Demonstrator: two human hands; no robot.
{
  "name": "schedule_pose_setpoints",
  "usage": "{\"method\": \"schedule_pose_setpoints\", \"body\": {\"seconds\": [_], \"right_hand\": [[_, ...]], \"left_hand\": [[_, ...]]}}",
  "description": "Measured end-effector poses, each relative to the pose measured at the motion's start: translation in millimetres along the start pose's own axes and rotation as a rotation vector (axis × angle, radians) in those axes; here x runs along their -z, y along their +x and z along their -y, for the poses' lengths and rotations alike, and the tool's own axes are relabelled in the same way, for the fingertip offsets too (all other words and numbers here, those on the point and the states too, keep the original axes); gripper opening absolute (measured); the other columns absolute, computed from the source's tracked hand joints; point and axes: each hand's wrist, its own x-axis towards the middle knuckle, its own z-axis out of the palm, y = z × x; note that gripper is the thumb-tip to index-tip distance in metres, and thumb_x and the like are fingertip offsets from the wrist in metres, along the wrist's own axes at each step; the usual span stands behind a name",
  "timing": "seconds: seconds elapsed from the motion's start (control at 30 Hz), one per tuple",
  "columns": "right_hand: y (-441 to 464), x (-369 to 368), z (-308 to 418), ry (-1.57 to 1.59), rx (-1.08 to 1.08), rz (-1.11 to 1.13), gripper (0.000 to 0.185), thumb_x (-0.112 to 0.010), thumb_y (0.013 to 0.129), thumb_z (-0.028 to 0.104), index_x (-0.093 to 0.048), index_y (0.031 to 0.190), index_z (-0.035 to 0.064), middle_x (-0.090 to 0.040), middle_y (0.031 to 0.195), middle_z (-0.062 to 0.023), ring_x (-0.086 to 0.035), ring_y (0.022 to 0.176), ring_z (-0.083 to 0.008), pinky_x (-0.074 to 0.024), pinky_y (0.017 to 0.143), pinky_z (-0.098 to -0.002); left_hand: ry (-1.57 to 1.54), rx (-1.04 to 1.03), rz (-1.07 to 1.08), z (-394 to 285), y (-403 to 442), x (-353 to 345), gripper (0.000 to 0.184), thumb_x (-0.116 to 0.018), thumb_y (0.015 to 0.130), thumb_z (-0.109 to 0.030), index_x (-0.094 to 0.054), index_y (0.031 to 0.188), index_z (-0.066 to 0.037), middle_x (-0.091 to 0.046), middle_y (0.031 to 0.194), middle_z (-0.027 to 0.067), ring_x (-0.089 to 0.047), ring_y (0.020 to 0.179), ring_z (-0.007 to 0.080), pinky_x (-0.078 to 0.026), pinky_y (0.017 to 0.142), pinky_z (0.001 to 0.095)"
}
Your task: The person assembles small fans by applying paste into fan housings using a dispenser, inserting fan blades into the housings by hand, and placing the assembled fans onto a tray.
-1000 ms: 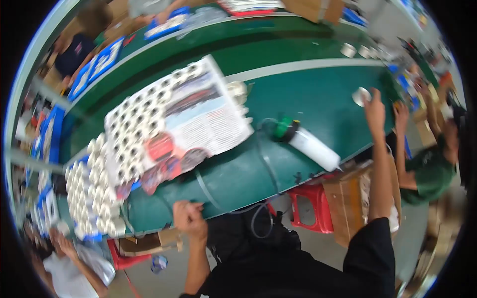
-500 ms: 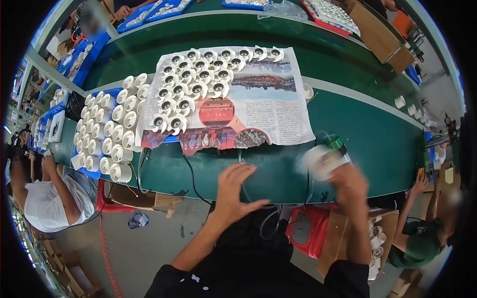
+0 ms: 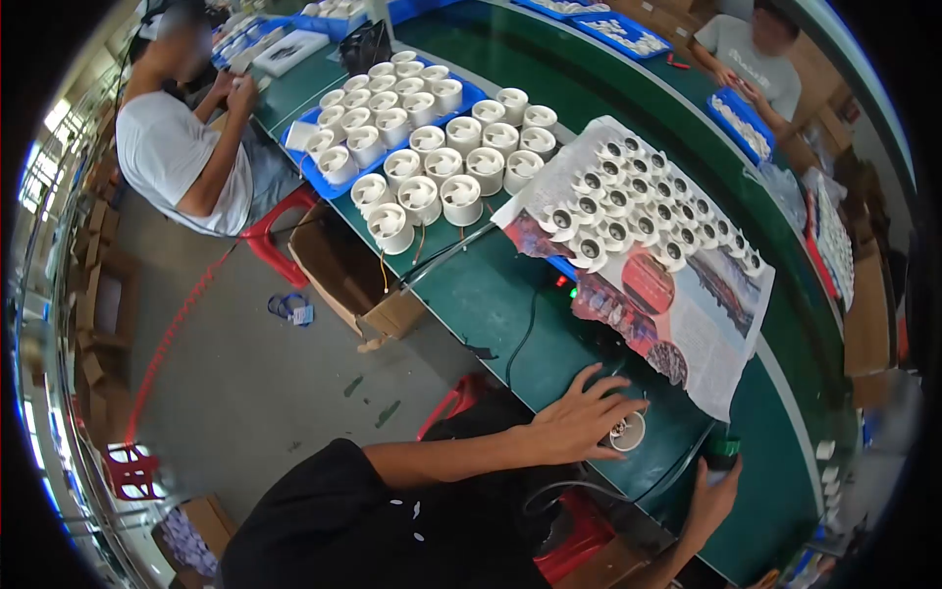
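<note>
My left hand (image 3: 584, 420) reaches over the front edge of the bench with its fingers spread. Thumb and forefinger straddle a white cup-shaped housing (image 3: 635, 432), whose inside shows small parts and wires. To the right, my right hand (image 3: 714, 499) is closed around a dark object with a green band (image 3: 722, 450); its lower part is hidden in the hand. Beyond both hands lies a newspaper sheet (image 3: 721, 339), torn along its near edge. White impellers (image 3: 616, 232) with dark round centres stand on it in rows.
White housings (image 3: 461, 200) with vaned insides crowd the bench at left, several in a blue tray (image 3: 332, 187). A black cable (image 3: 530, 334) crosses the green bench (image 3: 471, 304). Below stands an open cardboard box (image 3: 343, 270). One co-worker (image 3: 182, 147) sits left, another (image 3: 756, 64) across.
The view has swung left. The white housing, earlier in my moving right hand, now rests by my left hand. My right hand has taken hold of the green-banded object.
</note>
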Motion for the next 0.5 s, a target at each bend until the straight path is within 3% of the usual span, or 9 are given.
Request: {"method": "schedule_pose_setpoints", "body": {"seconds": [0.07,0.13,0.17,0.27,0.3,0.33,0.37,0.4,0.5], "right_hand": [[3.9,4.9,-5.3,0.074,0.050,0.038,0.071,-0.080,0.074,0.020,-0.049,0.133,-0.0025,-0.060,0.121,-0.0297,-0.059,0.111,-0.0441,-0.0465,0.095,-0.0420],[6.3,14.5,-22.9,0.255,0.067,-0.031,0.070,-0.081,0.073,0.019,-0.050,0.132,-0.0044,-0.061,0.120,-0.0275,-0.061,0.109,-0.0365,-0.0456,0.096,-0.0395],[5.1,27.1,-26.0,0.325,0.095,-0.101,0.071,-0.082,0.071,0.017,-0.051,0.130,-0.0063,-0.063,0.117,-0.0212,-0.061,0.106,-0.0279,-0.0458,0.095,-0.0382],[-1.1,57.5,-55.0,0.565,0.161,-0.440,0.063,-0.080,0.079,0.025,-0.053,0.127,-0.0058,-0.061,0.116,-0.0128,-0.059,0.104,-0.0244,-0.0479,0.093,-0.0391],[3.2,60.5,-74.5,0.779,0.108,-0.447,0.064,-0.078,0.083,0.031,-0.052,0.129,-0.0044,-0.060,0.114,-0.0123,-0.058,0.103,-0.0237,-0.0497,0.090,-0.0382],[-3.4,74.1,-10.8,1.090,0.211,-0.471,0.063,-0.075,0.085,0.032,-0.050,0.131,-0.0038,-0.059,0.113,-0.0125,-0.057,0.104,-0.0246,-0.0478,0.094,-0.0391],[9.5,75.4,-16.4,1.301,0.274,-0.422,0.064,-0.068,0.087,0.038,-0.048,0.131,-0.0044,-0.058,0.112,-0.0146,-0.056,0.106,-0.0271,-0.0432,0.100,-0.0423],[8.6,78.7,11.2,1.395,0.199,-0.438,0.064,-0.064,0.087,0.041,-0.048,0.129,-0.0043,-0.057,0.115,-0.0172,-0.054,0.110,-0.0309,-0.0385,0.104,-0.0467],[16.8,64.7,59.6,1.849,0.161,-0.278,0.074,-0.062,0.085,0.047,-0.039,0.138,0.0013,-0.055,0.104,-0.0153,-0.054,0.096,-0.0278,-0.0421,0.092,-0.0451]], "left_hand": [[-0.065,-0.025,-0.024,-1.0,0.7,2.0,0.077,-0.074,0.079,-0.046,-0.044,0.138,-0.006,-0.057,0.122,0.0116,-0.042,0.129,0.0305,-0.020,0.114,0.0566],[-0.087,-0.029,-0.040,1.1,0.3,3.5,0.078,-0.074,0.079,-0.047,-0.044,0.138,-0.007,-0.057,0.122,0.0117,-0.042,0.129,0.0304,-0.020,0.114,0.0563],[-0.100,-0.026,-0.049,1.2,-0.2,4.5,0.078,-0.074,0.078,-0.048,-0.043,0.138,-0.007,-0.057,0.122,0.0119,-0.042,0.130,0.0303,-0.019,0.115,0.0561],[-0.109,0.005,-0.052,1.2,1.7,4.1,0.069,-0.075,0.076,-0.044,-0.052,0.130,-0.008,-0.058,0.122,0.0124,-0.043,0.130,0.0295,-0.021,0.114,0.0557],[-0.077,0.028,-0.012,0.9,2.5,3.3,0.067,-0.077,0.074,-0.046,-0.055,0.126,-0.010,-0.057,0.126,0.0087,-0.042,0.131,0.0293,-0.021,0.115,0.0556],[-0.064,0.021,0.024,0.5,3.9,3.2,0.064,-0.078,0.074,-0.045,-0.056,0.124,-0.011,-0.059,0.123,0.0078,-0.043,0.130,0.0293,-0.022,0.114,0.0556],[-0.078,0.020,0.021,-1.5,5.7,6.4,0.063,-0.079,0.073,-0.043,-0.057,0.123,-0.012,-0.060,0.121,0.0070,-0.044,0.130,0.0287,-0.022,0.113,0.0557],[-0.082,-0.008,-0.007,-1.2,6.2,7.3,0.057,-0.077,0.076,-0.041,-0.057,0.121,-0.012,-0.060,0.120,0.0063,-0.045,0.128,0.0282,-0.021,0.113,0.0558],[-0.097,0.017,-0.021,-1.0,5.7,6.4,0.058,-0.083,0.070,-0.035,-0.061,0.118,-0.011,-0.062,0.116,0.0048,-0.047,0.127,0.0271,-0.024,0.112,0.0546]]}}
